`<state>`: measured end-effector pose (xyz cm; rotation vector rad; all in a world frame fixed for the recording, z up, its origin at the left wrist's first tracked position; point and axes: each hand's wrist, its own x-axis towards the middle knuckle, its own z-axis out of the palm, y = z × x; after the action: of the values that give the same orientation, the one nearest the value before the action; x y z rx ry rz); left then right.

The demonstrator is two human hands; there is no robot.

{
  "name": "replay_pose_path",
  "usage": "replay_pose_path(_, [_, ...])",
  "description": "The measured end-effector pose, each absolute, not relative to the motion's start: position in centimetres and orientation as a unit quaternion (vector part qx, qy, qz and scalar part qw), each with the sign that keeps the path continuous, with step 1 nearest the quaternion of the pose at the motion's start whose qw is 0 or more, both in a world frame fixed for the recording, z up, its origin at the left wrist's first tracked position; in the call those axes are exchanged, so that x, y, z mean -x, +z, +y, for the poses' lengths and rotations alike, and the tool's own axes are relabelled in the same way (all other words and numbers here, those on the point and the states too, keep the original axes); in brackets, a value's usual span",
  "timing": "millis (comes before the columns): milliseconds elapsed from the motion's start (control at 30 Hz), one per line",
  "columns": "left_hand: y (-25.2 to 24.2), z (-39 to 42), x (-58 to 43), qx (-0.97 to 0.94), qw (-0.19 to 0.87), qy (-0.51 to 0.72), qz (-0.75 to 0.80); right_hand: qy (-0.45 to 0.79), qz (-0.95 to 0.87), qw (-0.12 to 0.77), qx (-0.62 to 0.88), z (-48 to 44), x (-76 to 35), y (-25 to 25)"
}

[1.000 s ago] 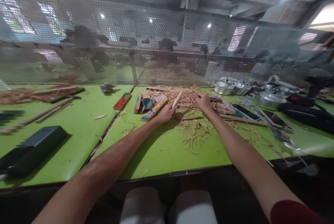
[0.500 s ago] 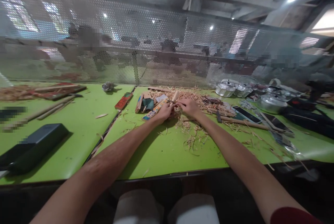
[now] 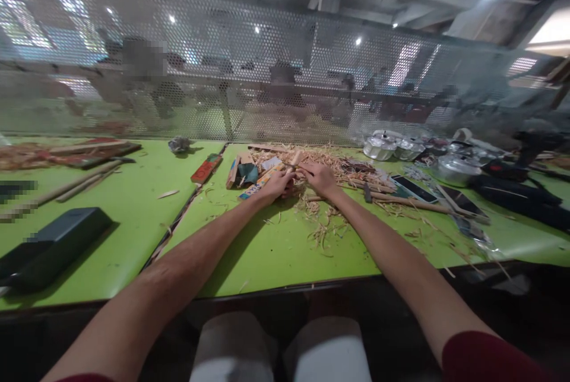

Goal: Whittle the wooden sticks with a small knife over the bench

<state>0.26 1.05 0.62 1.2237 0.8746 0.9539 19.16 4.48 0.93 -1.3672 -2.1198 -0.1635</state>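
Observation:
My left hand (image 3: pixel 280 183) is closed around a pale wooden stick (image 3: pixel 297 157), whose end sticks up past the fingers. My right hand (image 3: pixel 320 179) is closed close beside it, fingers pinched on a thin dark blade (image 3: pixel 288 165) that lies across the wood. Its handle is hidden in the fingers. A patterned blue and yellow strip (image 3: pixel 255 190) lies beneath my left wrist. Curled wood shavings (image 3: pixel 327 230) are heaped behind the hands and scattered in front of them.
A hammer (image 3: pixel 367 193) and two phones (image 3: pixel 414 188) lie to the right, with shiny metal pots (image 3: pixel 380 145) behind. An orange-red box (image 3: pixel 206 169) and a dark oblong case (image 3: pixel 66 242) are on the left. Perforated mesh (image 3: pixel 285 73) screens the green table's (image 3: pixel 249 269) back.
The view has shifted slightly, so the table and its things sit a little further left and higher. Both hands keep their grip; the blade has moved slightly up along the stick.

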Motion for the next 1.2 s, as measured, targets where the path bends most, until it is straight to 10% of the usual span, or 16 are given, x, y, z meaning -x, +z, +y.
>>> replay_pose_path(267, [0.2,0.0,-0.4,-0.609,0.641,0.363,0.294,-0.072,-0.582,0.399,0.705,6.0,-28.3,2.3])
replay_pose_path(700, [0.1,0.9,-0.2,-0.546,0.636,0.424,0.344,0.062,-0.801,0.405,0.436,3.9,-18.9,2.8])
replay_pose_path(1200, [0.6,-0.2,-1.0,-0.604,0.535,0.406,0.429,-0.002,-0.785,0.353,0.509,5.0,-21.7,2.6])
